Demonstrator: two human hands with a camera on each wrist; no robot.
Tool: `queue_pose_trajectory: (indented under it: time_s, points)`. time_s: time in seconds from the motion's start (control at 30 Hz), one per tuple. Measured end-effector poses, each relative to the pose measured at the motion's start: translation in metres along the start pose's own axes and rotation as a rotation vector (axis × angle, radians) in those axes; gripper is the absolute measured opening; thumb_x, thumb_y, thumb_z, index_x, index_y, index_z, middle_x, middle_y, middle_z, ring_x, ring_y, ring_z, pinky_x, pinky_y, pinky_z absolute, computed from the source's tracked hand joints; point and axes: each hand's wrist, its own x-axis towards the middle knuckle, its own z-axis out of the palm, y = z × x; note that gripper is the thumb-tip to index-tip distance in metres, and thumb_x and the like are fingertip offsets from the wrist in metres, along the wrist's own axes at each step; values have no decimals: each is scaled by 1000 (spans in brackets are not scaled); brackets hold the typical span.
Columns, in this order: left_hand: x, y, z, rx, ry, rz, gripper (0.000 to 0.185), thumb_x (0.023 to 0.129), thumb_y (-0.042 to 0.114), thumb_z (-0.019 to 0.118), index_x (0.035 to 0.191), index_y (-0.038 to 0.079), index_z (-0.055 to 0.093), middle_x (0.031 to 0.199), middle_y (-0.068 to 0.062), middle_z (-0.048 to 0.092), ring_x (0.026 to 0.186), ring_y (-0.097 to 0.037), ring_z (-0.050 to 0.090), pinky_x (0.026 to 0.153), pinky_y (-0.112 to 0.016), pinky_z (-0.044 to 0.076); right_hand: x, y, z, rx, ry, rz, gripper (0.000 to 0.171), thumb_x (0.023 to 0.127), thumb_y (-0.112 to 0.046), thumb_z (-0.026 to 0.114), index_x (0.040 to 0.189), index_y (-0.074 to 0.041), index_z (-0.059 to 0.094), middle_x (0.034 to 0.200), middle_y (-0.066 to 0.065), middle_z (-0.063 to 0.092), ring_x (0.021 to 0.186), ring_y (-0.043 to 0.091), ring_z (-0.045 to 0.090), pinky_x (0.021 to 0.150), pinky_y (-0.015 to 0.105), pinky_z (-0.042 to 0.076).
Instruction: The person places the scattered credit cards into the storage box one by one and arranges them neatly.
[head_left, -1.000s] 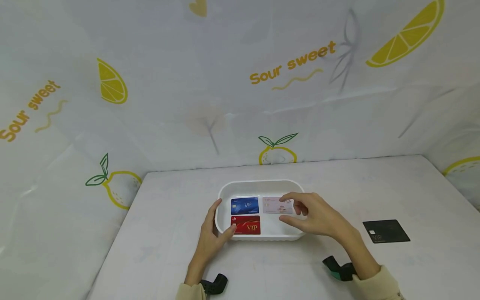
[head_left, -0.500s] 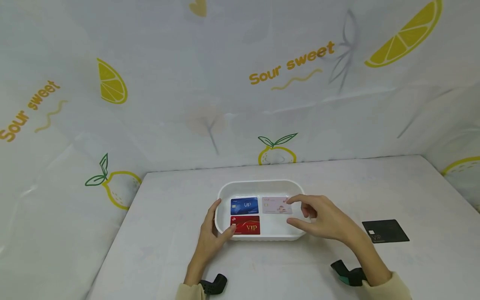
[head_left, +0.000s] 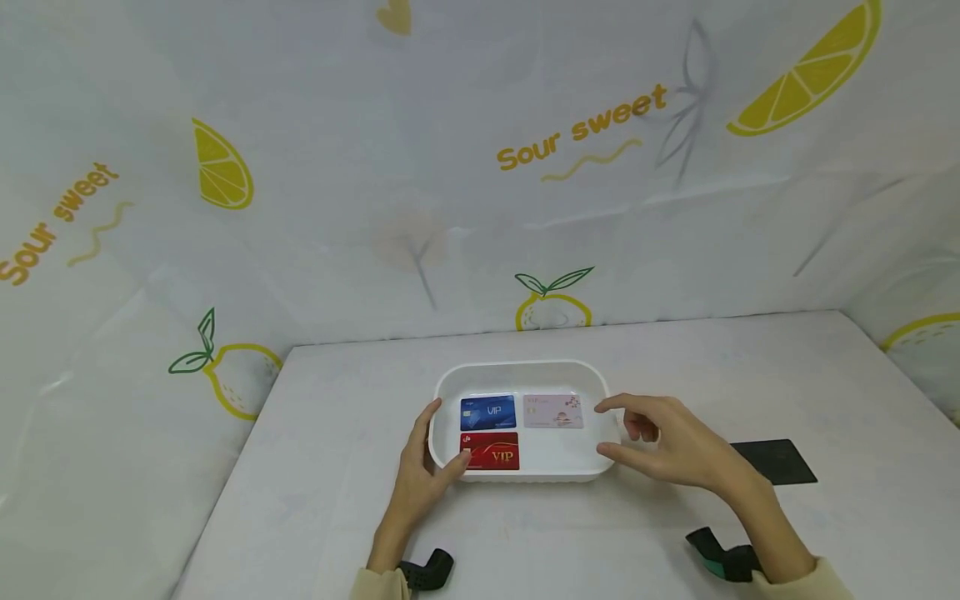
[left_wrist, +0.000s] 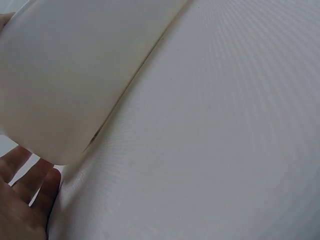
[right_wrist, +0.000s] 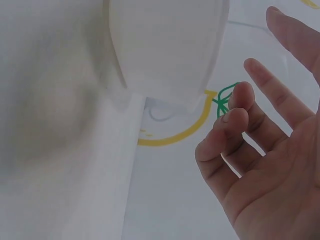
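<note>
I note my right hand [head_left: 671, 446] has pulled back off the pink card [head_left: 553, 411], fingers loosely spread and empty, card left in the white tray [head_left: 525, 368]; left hand [head_left: 423, 475] grips the tray's near-left corner.

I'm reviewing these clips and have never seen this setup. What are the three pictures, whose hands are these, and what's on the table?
A person wears three cameras: one on the head looking down, one on each wrist. In the head view, the left hand holds the left end of a white tray on the table; its thumb hooks over the rim. The right hand hovers open beside the tray's right end, holding nothing. In the tray lie a blue card, a pink card and a red card. A black card lies on the table, partly behind the right hand. The wrist views show the tray's outer wall close up.
</note>
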Motion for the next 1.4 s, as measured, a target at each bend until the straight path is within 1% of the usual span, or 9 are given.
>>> queue_pose_trajectory:
  time_s: [0.17, 0.37, 0.47, 0.63, 0.77, 0.97, 1.07, 1.23, 1.4]
  points:
    - [0, 0, 0, 0, 0, -13, 87, 84, 19, 77, 159, 7, 32, 154, -22, 47, 122, -36, 60, 96, -20, 53, -5, 7, -3, -8, 12, -20, 36, 84, -31, 84, 114, -16, 71, 69, -15, 45, 64, -1, 41, 57, 19, 37]
    - [0, 1, 0, 13, 4, -24, 88, 85, 21, 77, 159, 9, 32, 155, -21, 46, 123, -34, 59, 96, -20, 52, -10, 13, -7, -15, 27, -29, 36, 83, -31, 85, 114, -20, 71, 71, -15, 46, 66, 2, 44, 58, 20, 37]
    - [0, 1, 0, 15, 4, -19, 87, 85, 21, 77, 159, 9, 32, 155, -21, 46, 122, -35, 60, 96, -19, 52, -13, 16, -9, -12, 44, -47, 36, 82, -29, 86, 114, -21, 71, 70, -15, 47, 64, 3, 44, 57, 21, 38]
    - [0, -2, -1, 24, 5, -4, 87, 85, 21, 76, 159, 9, 32, 155, -21, 47, 122, -34, 60, 96, -20, 53, -17, 22, -12, -23, 63, -58, 35, 82, -27, 86, 113, -22, 71, 71, -17, 46, 64, 0, 43, 56, 20, 37]
    - [0, -3, 0, 23, -1, 7, 86, 86, 21, 76, 158, 8, 32, 154, -22, 47, 121, -35, 61, 96, -24, 56, -21, 28, -14, -25, 70, -61, 36, 81, -25, 87, 113, -22, 70, 71, -16, 46, 64, -2, 42, 55, 21, 36]
    - [0, -3, 1, 18, 1, 1, 86, 85, 21, 76, 158, 7, 33, 154, -22, 47, 122, -36, 61, 97, -33, 58, -28, 36, -18, -31, 76, -69, 38, 80, -23, 87, 114, -21, 71, 72, -14, 48, 65, -1, 42, 56, 22, 36]
    - [0, -1, 1, 17, 3, -4, 86, 85, 22, 76, 158, 8, 33, 154, -22, 47, 121, -35, 61, 97, -32, 58, -31, 40, -20, -33, 84, -69, 38, 79, -22, 88, 113, -20, 71, 72, -14, 48, 64, 0, 43, 56, 22, 36]
    - [0, 0, 0, 9, 2, -13, 86, 85, 22, 77, 158, 9, 33, 154, -21, 48, 121, -34, 62, 96, -26, 57, -37, 48, -23, -36, 83, -39, 37, 80, -22, 87, 113, -19, 71, 72, -16, 47, 64, 0, 43, 56, 23, 36]
    - [0, -1, 0, 6, 1, -4, 86, 85, 21, 76, 158, 8, 33, 153, -22, 48, 120, -35, 62, 95, -27, 58, -44, 55, -26, -43, 85, -30, 37, 80, -21, 87, 112, -20, 71, 72, -13, 47, 62, 1, 43, 55, 20, 34]
